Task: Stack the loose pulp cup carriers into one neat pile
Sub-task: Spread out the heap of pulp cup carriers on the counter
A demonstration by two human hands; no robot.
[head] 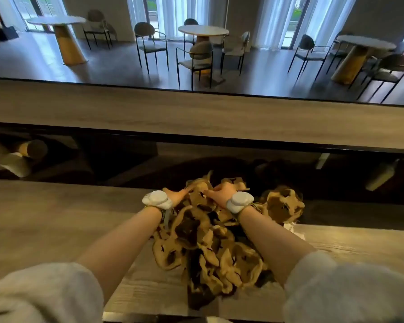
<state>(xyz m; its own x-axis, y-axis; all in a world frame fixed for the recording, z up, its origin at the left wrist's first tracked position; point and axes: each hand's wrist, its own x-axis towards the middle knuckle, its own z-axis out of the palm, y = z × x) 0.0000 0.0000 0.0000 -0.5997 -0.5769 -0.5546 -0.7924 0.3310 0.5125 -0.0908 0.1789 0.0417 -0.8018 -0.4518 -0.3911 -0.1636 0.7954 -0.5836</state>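
A jumbled heap of brown pulp cup carriers [203, 243] lies on the wooden counter [56, 217] in front of me, tipped at many angles. One more carrier [283, 205] sits apart at the heap's far right. My left hand [176, 196] and my right hand [220, 192] both reach to the far end of the heap. Their fingers close on the edges of the top carrier [199, 191] there. Each wrist wears a white band with a round device. The fingertips are partly hidden by the pulp.
A raised wooden ledge [196, 115] runs across beyond the counter, with a dark recess [103, 159] below it holding dim objects at left and right. A white scrap [292, 229] lies right of the heap. Round tables and chairs stand in the room behind.
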